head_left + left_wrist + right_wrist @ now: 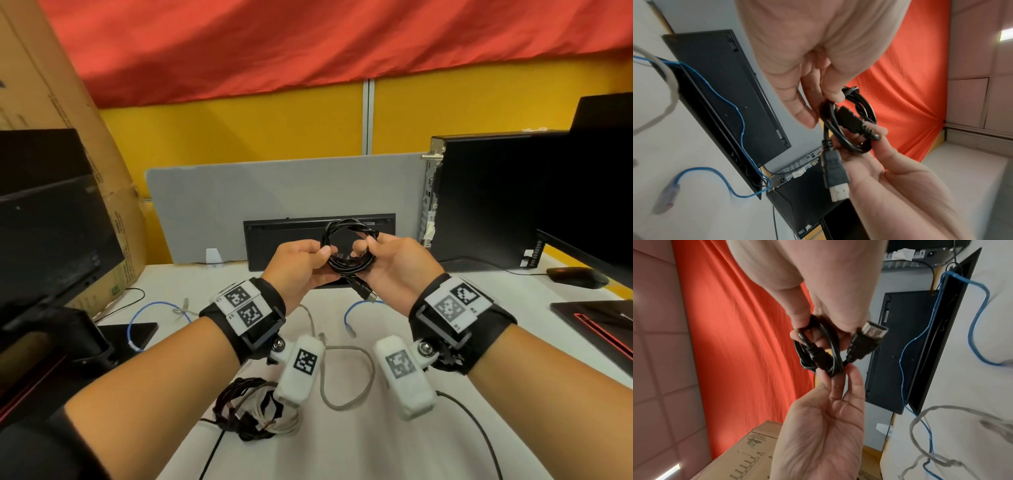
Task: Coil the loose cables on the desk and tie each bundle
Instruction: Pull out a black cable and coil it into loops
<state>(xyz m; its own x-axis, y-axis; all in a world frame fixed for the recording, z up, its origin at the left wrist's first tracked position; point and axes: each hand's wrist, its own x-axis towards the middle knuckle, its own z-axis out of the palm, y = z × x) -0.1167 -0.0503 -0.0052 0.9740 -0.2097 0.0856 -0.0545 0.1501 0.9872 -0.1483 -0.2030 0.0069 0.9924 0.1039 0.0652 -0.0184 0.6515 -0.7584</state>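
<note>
HDMI cable (349,251), coiled, is pinched by left hand (301,263) and right hand (394,263); probably springy, best gripped across all loops.

black cable (349,255): glossy plastic | curtain (308,44): red cloth | desk (342,445): smooth white

Both forearms reach forward and converge above the desk, each wrist wrapped in a black strap bearing white marker tags. The left hand (300,263) is turned palm inward, its thumb and fingers (854,382) pinching one side of a small coil of thin black cable (349,250). The right hand (394,265) faces it palm inward, thumb and curled fingers (878,132) gripping the coil's opposite side. The two hands sit close together, nearly touching, at the same height.
</note>
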